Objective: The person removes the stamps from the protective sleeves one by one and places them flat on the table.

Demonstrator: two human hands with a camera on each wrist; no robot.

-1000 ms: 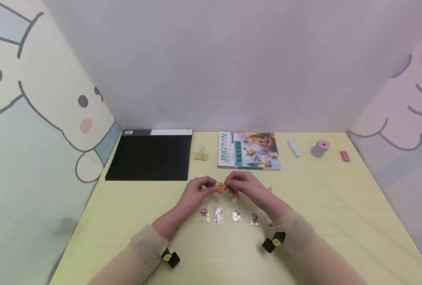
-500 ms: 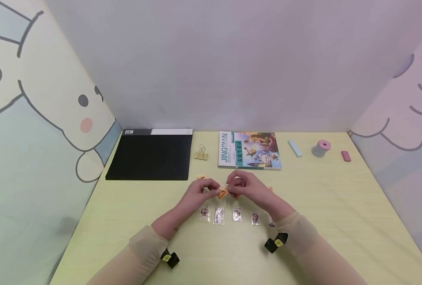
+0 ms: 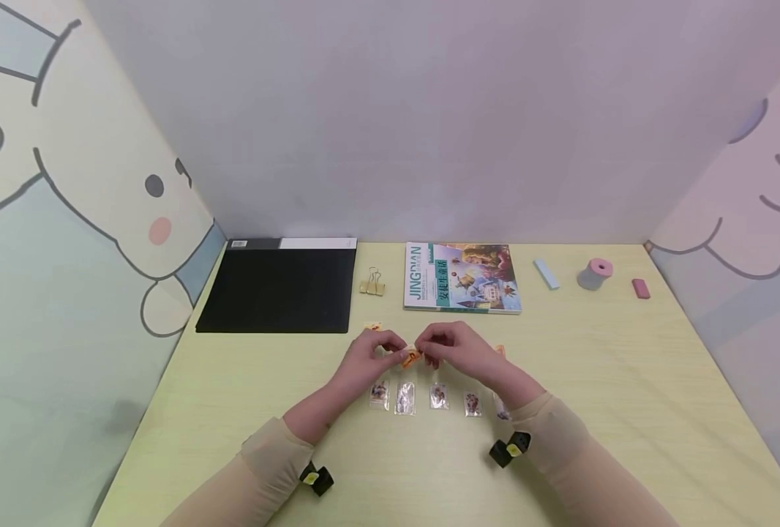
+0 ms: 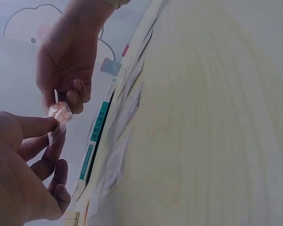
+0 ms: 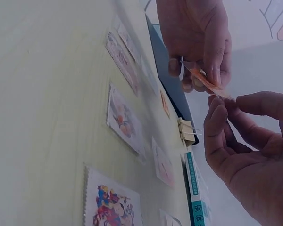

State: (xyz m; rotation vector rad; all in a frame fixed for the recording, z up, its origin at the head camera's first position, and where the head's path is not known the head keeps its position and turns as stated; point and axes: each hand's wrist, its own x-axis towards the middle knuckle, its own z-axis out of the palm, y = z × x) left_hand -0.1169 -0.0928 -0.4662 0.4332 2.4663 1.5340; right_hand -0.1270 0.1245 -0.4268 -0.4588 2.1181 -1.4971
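Both hands meet over a small clear plastic packet (image 3: 411,357) with orange print, held up above the table. My left hand (image 3: 366,360) pinches it between thumb and fingers from one side. At the packet's opposite edge, the right hand (image 3: 461,354) pinches a corner, as the right wrist view shows with the packet (image 5: 205,81) seen nearly edge-on. In the left wrist view the packet (image 4: 60,115) catches the light. Nearer the body lies a row of clear sleeves with small printed pictures, among them a colourful one (image 5: 114,202).
Behind the hands are a magazine (image 3: 462,278), a gold binder clip (image 3: 372,287) and a black mat (image 3: 274,291). Farther right sit a pale blue stick (image 3: 546,274), a pink-topped roll (image 3: 595,274) and a pink eraser-like block (image 3: 641,288). Another orange-printed packet (image 3: 500,351) lies past the right wrist.
The packet between the hands has shifted slightly right and toward the body, and its tilt has changed. The right hand rose a little, then came lower. The sleeves on the table stayed put.
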